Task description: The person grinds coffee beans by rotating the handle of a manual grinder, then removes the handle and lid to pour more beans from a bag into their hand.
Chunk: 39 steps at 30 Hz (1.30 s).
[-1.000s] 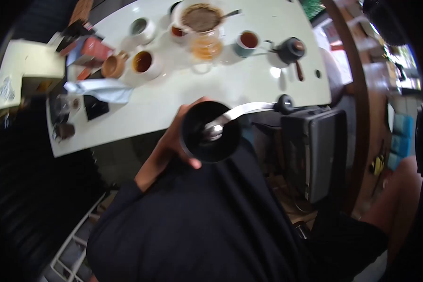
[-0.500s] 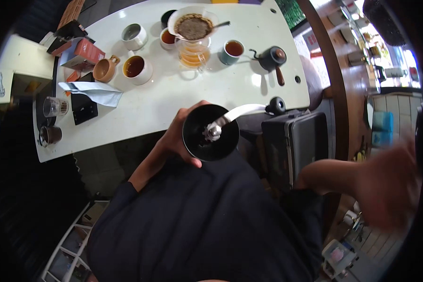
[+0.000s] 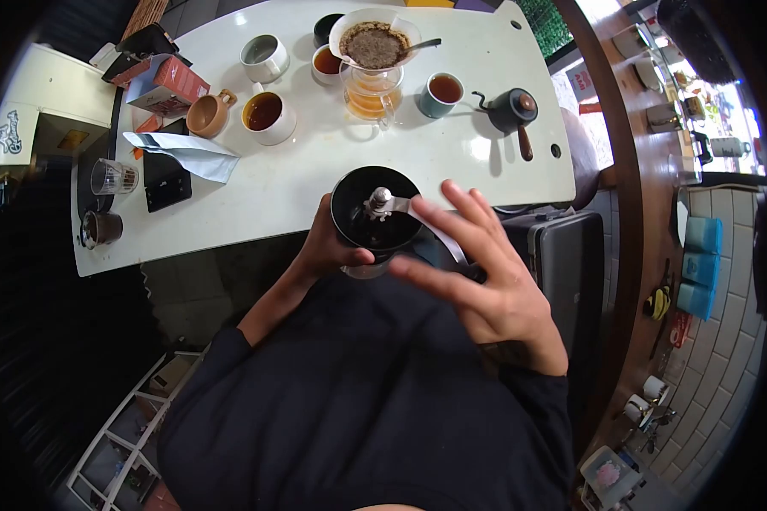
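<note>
My left hand (image 3: 325, 243) is wrapped round a hand coffee grinder (image 3: 355, 204) with a black open top, held in front of my body by the table's near edge. A metal crank (image 3: 443, 237) runs from its centre toward the right, its dark knob partly hidden. My right hand (image 3: 498, 285) hovers over the crank with fingers spread, fingertips close to the grinder's rim. Beyond, on the white table (image 3: 315, 183), a dripper of wet coffee grounds (image 3: 373, 44) with a spoon sits on a glass server (image 3: 371, 98).
Several cups stand about the server, including a teal cup of brown liquid (image 3: 441, 94) and a white mug (image 3: 268, 117). A dark wooden-handled kettle (image 3: 513, 111) is at right. A silver bag (image 3: 187, 155) and red box (image 3: 169, 83) lie left. A black case (image 3: 567, 255) stands beside me.
My right hand has swung in from the far right to the grinder's crank. The crank has turned from pointing up-right to down-right. My left hand keeps its hold.
</note>
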Available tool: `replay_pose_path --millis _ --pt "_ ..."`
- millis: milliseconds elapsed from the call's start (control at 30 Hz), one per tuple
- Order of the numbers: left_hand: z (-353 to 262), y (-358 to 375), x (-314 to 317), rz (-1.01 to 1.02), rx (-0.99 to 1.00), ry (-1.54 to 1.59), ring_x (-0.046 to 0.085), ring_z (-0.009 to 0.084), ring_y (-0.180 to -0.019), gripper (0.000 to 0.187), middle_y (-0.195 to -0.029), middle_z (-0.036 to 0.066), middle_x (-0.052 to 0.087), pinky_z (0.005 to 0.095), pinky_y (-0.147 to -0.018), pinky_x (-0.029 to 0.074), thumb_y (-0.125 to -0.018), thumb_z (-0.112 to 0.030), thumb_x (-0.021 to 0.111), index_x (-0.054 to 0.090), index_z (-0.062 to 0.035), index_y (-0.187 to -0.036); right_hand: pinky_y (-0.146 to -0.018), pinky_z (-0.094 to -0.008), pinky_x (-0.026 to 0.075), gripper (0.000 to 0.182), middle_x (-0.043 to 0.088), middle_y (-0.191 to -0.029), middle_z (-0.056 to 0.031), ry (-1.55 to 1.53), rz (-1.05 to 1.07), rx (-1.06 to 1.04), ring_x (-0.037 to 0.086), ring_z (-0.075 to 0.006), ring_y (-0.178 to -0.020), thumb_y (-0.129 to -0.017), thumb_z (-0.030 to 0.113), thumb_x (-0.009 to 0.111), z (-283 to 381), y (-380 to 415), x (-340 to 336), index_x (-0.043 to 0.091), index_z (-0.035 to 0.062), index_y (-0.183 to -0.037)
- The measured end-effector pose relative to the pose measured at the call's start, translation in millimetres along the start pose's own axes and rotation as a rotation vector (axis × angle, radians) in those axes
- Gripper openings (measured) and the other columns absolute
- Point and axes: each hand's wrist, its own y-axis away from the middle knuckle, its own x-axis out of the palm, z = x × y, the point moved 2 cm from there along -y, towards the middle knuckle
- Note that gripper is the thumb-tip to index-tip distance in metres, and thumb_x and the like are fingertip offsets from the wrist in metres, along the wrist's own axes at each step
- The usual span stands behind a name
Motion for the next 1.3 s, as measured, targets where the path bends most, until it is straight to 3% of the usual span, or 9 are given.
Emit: replay_pose_path --millis 300,333,500,633,767,833,1100,1200,1300 --pt "10 -1 -9 0.235 0.047 0.053 0.059 0.02 -0.114 0.114 -0.124 0.012 0.059 0.0353 -0.097 0.049 -0.05 -0.057 0.092 0.045 0.0032 -0.134 -0.106 -0.0455 0.042 0.055 0.05 -0.134 -0.0204 -0.035 -0.178 0.012 0.05 -0.0383 -0.127 -0.065 -0.013 0.048 -13 -13 -16 0.067 0.0049 -0.113" --pt "-3 -3 13 0.167 0.309 0.095 0.064 0.0177 -0.106 0.109 -0.116 0.011 0.065 0.0343 -0.095 0.05 -0.047 -0.057 0.093 0.05 0.0031 -0.128 -0.102 -0.0457 0.044 0.052 0.051 -0.13 -0.0196 0.007 -0.253 0.056 0.053 -0.0373 -0.121 -0.068 -0.014 0.046 -25 -12 -14 0.066 0.004 -0.113" --pt "-36 -17 44 0.544 0.414 -0.698 0.067 0.029 -0.073 0.088 -0.083 0.008 0.065 0.0376 -0.071 0.052 -0.042 -0.05 0.092 0.055 -0.0075 -0.11 -0.102 -0.0403 0.04 0.046 0.053 -0.123 -0.0169 -0.222 -0.241 0.002 0.052 -0.0335 -0.119 -0.075 -0.011 0.039 -68 -38 -8 0.063 0.002 -0.112" --pt "-29 -22 51 0.592 0.278 -0.706 0.067 0.0294 -0.073 0.087 -0.082 0.01 0.065 0.0375 -0.074 0.053 -0.045 -0.049 0.092 0.056 -0.0059 -0.111 -0.107 -0.0395 0.036 0.055 0.054 -0.127 -0.0162 -0.326 -0.094 -0.206 0.049 -0.0325 -0.126 -0.067 -0.012 0.037 -56 -81 -3 0.061 0.0007 -0.115" --pt "-9 -26 48 0.495 0.615 -0.825 0.069 0.0211 -0.09 0.089 -0.106 0.01 0.066 0.0325 -0.078 0.054 -0.051 -0.045 0.093 0.055 0.0003 -0.118 -0.092 -0.0416 0.046 0.056 0.044 -0.131 -0.0129 -0.575 0.25 -0.359 0.054 -0.0364 -0.115 -0.073 -0.01 0.048 -6 -101 25 0.05 0.0089 -0.126" --pt "1 -26 40 0.447 0.554 -0.648 0.067 0.0191 -0.089 0.076 -0.105 0.009 0.066 0.0321 -0.076 0.054 -0.061 -0.04 0.088 0.055 0.0006 -0.116 -0.082 -0.0414 0.051 0.054 0.041 -0.133 -0.0176 -0.487 0.494 -0.336 0.059 -0.0375 -0.106 -0.079 -0.005 0.055 25 -85 27 0.044 0.0103 -0.13" --pt "-10 -16 38 0.244 0.465 -0.353 0.066 0.0174 -0.089 0.042 -0.098 0.008 0.068 0.0335 -0.073 0.053 -0.085 -0.028 0.074 0.057 0.0012 -0.109 -0.107 -0.042 0.042 0.04 0.038 -0.141 -0.0268 -0.223 0.292 -0.573 0.041 -0.0399 -0.135 -0.087 0.012 0.05 34 -27 38 0.049 0.0099 -0.127" --pt "-31 -16 74 0.412 -0.203 -0.856 0.054 0.015 -0.11 0.055 -0.114 0.006 0.061 0.0314 -0.097 0.043 -0.089 -0.04 0.069 0.053 -0.0032 -0.127 -0.104 -0.0445 0.044 0.034 0.041 -0.139 -0.0261 -0.182 0.144 -0.721 0.043 -0.0402 -0.133 -0.087 0.014 0.052 34 -52 50 0.05 0.0103 -0.121" --pt "-18 -12 69 0.46 -0.191 -0.837 0.053 0.0168 -0.113 0.061 -0.118 0.007 0.059 0.0329 -0.099 0.042 -0.084 -0.04 0.073 0.052 -0.0034 -0.128 -0.091 -0.0429 0.049 0.037 0.047 -0.113 -0.018 -0.331 0.091 -0.609 0.053 -0.038 -0.115 -0.086 0.025 0.065 25 -72 42 0.047 0.0083 -0.113"
